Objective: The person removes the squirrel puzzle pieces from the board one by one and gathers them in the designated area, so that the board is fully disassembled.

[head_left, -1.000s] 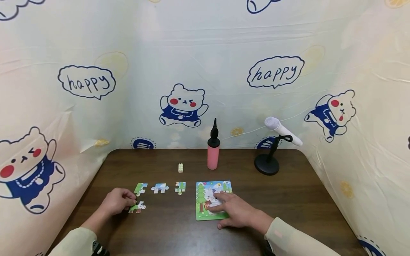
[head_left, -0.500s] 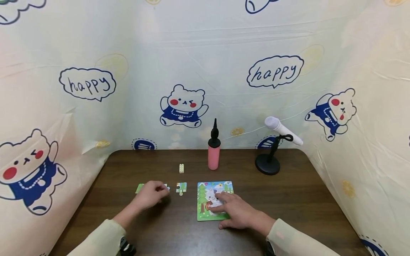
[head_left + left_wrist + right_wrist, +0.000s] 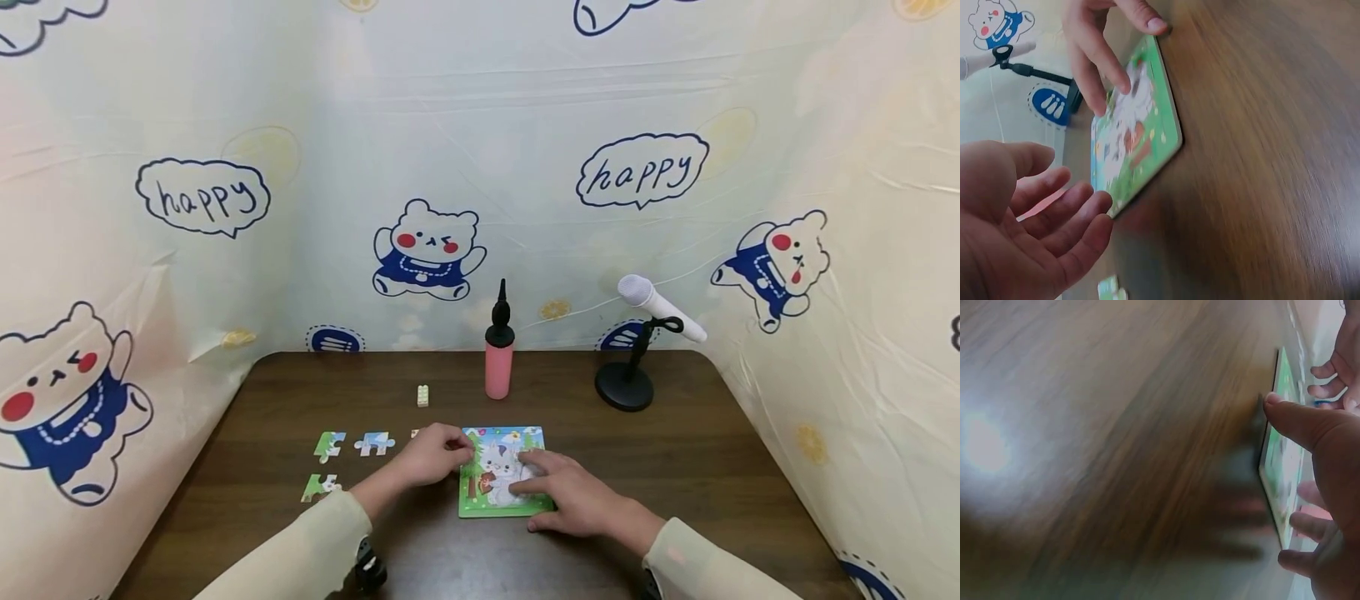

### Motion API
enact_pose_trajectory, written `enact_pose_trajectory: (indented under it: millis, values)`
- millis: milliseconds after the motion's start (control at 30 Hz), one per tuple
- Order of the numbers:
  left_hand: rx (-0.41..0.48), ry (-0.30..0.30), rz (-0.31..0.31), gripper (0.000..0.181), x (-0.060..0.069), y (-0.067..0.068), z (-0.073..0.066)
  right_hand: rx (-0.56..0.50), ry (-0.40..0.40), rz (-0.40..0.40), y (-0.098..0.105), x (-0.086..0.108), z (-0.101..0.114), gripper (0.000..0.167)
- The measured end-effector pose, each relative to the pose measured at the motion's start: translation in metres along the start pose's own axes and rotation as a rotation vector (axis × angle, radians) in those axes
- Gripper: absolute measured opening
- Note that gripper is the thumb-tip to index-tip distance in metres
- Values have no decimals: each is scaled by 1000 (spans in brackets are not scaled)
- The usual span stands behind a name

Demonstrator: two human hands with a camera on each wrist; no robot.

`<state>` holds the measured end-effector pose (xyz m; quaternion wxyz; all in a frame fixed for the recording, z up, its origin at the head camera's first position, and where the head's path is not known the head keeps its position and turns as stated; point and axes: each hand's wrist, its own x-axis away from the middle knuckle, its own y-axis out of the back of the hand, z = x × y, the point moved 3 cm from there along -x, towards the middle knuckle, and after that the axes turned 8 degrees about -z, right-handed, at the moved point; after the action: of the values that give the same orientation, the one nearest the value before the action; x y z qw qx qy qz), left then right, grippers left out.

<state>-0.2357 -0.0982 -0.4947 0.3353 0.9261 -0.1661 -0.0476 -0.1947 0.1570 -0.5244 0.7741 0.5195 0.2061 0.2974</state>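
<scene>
A square picture puzzle board (image 3: 491, 492) with a white cartoon animal and green trees lies flat on the table. My left hand (image 3: 431, 456) is at the board's left edge; in the left wrist view its fingers (image 3: 1066, 212) are loosely bent with nothing between them. Whether they touch the edge I cannot tell. Spread over the board's right side is my right hand (image 3: 576, 498), its thumb by the front edge (image 3: 1272, 406). Left of the board lie jigsaw pieces: a green one (image 3: 327, 447), a blue one (image 3: 374, 442), and a green-and-white one (image 3: 317, 487) nearer me. Another is mostly hidden behind my left hand.
A pale toy building block (image 3: 423, 395) lies behind the pieces. Further right stand a pink hand pump (image 3: 498, 371) with a black nozzle and a white microphone (image 3: 660, 308) on a black stand (image 3: 624, 386). A printed curtain hangs around the brown table (image 3: 712, 467).
My left hand has moved right, from the lower left piece across the others to the board's left edge. The right hand has shifted slightly right on the board.
</scene>
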Motion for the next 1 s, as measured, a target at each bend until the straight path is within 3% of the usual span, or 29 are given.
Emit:
enact_pose_trajectory:
  millis: [433, 867, 1000]
  values:
    - [18, 16, 45, 21, -15, -29, -6, -33, -15, 31, -7, 5, -11, 49]
    - [-35, -9, 45, 23, -19, -33, -8, -20, -16, 46, -4, 1, -9, 49]
    - [-30, 22, 43, 24, -19, -35, -9, -19, -11, 49, -3, 0, -8, 49]
